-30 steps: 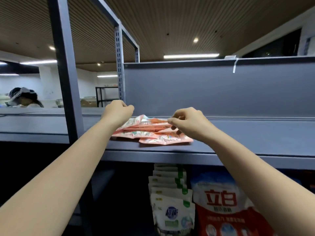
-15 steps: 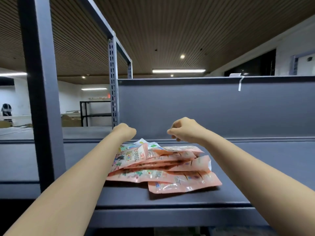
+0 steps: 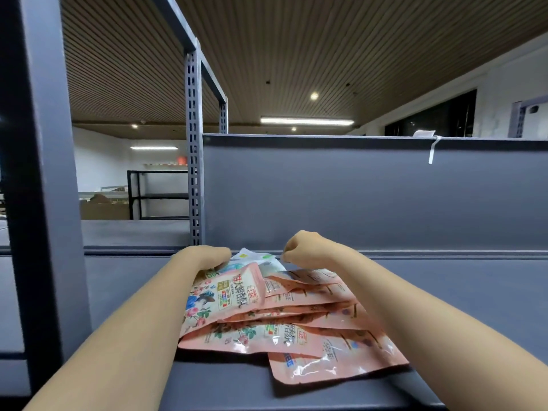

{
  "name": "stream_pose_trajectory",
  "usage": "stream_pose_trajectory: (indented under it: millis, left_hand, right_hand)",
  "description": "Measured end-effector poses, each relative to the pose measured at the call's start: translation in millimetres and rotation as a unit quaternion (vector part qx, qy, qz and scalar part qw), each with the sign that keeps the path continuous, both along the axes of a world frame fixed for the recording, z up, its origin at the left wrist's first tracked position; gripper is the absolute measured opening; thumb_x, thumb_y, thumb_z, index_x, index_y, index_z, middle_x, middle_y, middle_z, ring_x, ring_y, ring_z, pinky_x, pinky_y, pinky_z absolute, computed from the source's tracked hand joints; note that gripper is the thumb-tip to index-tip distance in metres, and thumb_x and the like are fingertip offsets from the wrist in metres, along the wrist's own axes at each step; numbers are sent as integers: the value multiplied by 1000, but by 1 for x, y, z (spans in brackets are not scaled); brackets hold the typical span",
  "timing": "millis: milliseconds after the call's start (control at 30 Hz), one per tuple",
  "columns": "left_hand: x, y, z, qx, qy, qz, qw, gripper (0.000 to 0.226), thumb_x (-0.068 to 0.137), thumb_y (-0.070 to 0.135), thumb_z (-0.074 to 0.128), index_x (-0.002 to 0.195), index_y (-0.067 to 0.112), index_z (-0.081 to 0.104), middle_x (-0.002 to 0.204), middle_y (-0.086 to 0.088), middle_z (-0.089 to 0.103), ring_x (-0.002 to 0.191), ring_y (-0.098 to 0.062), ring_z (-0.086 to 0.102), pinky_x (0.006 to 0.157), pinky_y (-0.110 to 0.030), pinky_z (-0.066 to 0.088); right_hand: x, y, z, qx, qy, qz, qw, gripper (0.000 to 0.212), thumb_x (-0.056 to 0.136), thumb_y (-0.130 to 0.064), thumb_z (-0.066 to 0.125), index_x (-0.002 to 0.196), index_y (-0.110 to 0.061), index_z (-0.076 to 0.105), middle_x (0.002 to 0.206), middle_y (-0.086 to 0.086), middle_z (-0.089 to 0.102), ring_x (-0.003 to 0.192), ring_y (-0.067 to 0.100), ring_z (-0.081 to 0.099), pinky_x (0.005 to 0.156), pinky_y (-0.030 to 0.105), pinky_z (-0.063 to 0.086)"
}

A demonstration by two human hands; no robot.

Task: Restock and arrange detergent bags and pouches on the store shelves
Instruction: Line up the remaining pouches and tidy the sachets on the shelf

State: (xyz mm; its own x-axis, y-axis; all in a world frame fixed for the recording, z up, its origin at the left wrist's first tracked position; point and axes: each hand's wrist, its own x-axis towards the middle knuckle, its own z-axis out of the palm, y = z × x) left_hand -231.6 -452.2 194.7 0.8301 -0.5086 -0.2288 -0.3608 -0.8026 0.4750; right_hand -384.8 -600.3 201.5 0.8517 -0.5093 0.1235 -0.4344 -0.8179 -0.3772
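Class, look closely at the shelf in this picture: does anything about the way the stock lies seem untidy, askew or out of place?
Yes. The pink pouches lie flat in a loose, fanned heap on the grey shelf, at differing angles rather than squared up. The lowest pouch juts toward the shelf's front edge. Both the left hand and right hand rest at the heap's far end.

**Pink pouches in a messy pile on the shelf**

The pink pouches lie flat on the grey shelf, one on top of another, spread like a fan. They are shiny, with flowers and writing on them. One pouch at the front edge of the shelf sticks out of the pile. A white pouch peeks out behind the pile.
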Motion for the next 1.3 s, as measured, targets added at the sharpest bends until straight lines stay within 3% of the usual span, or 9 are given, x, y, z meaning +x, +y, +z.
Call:
stream_pose_trajectory:
  millis: [133,200,300,467,600,767,867,1100,1300]
  left_hand:
    - [14,-5,-13,37,-33,20,999,50,91,46,23,107,16,60,105,-5,68,94,-18,64,93,-33,42]
    - [19,-10,-19,98,-172,8,980,48,92,40,21,121,25,56,120,0,62,106,-17,57,94,-38,38]
    - [19,-12,-24,107,-207,12,972,46,91,31,23,126,26,52,134,-4,53,121,-24,46,98,-42,32]
    - [26,-10,-31,-37,-61,12,997,45,95,23,20,127,12,51,131,-13,55,124,-28,50,111,-45,31]
    - [25,-11,-31,-77,-80,46,993,41,93,17,24,122,7,51,128,-15,55,120,-31,50,106,-44,36]
    - [38,-13,-37,-109,-105,178,972,55,87,47,40,131,16,49,139,-12,46,125,-30,44,102,-35,34]
    - [44,-17,-42,-115,-147,211,960,49,86,50,43,119,17,59,128,-10,56,118,-29,50,91,-35,33]
    - [44,-26,-29,-224,-178,264,921,45,87,35,49,122,7,52,125,-15,57,119,-33,49,99,-37,31]
    - [34,-29,-3,-383,-142,242,880,40,90,28,50,123,6,43,133,-13,53,119,-38,49,99,-42,32]
  right_hand:
    - [16,8,-6,-44,78,0,996,24,87,-20,50,96,-5,66,101,13,66,88,30,58,76,32,48]
    - [24,12,-8,-60,106,0,993,22,89,-22,49,95,-7,64,99,10,66,86,30,59,77,33,48]
    - [34,17,-11,-71,119,14,990,31,88,-33,55,108,-13,67,108,8,68,97,28,63,89,38,52]
    - [44,19,-12,-73,154,48,984,58,86,-52,55,140,-31,46,141,-3,50,121,23,51,99,38,42]
    - [51,23,-10,-55,168,91,980,54,82,-48,59,135,-41,49,136,-8,53,117,20,53,99,38,43]
    - [59,27,-13,-27,186,109,976,54,89,-53,51,140,-42,39,143,-8,44,113,20,53,84,35,50]
    - [58,24,-18,-27,188,80,979,50,90,-56,46,138,-40,45,142,-4,47,119,24,55,96,40,48]
    - [54,16,-19,30,202,-49,978,51,86,-61,49,116,-20,60,106,3,67,66,15,59,58,26,45]
    - [62,14,-27,-37,154,-70,985,59,80,-65,53,116,-19,61,109,2,63,93,24,62,85,35,51]
